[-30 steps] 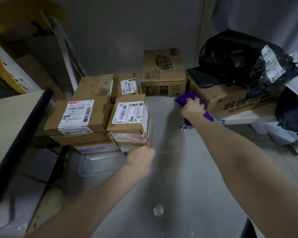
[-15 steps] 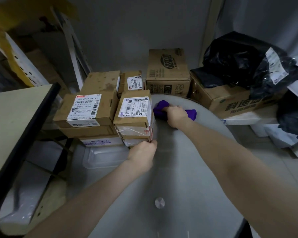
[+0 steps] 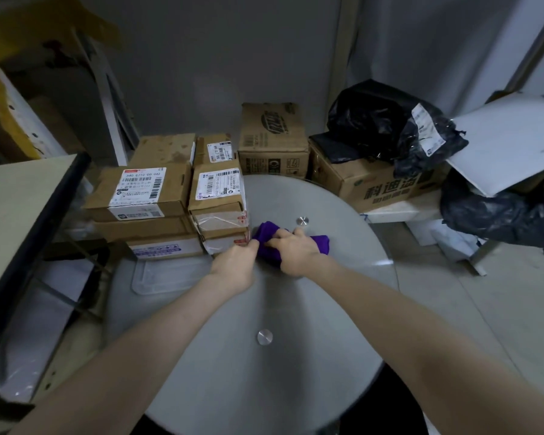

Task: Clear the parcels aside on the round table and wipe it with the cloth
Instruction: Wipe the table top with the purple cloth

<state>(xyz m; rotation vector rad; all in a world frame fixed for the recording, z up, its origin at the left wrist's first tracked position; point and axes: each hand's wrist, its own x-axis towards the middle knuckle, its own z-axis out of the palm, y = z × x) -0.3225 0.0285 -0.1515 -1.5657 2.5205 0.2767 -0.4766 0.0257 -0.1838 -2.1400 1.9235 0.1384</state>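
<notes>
pressing crumpled purple cloth onto round table with curled right hand; touching taped cardboard parcels with left hand, grip unclear

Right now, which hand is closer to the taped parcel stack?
Left. The left hand is at the lower corner of the taped parcel stack; the right hand holds the purple cloth just beside it.

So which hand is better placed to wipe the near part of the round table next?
Right. The right hand holds the purple cloth on the round table; the left hand has no cloth and sits at the parcel stack's corner.
</notes>
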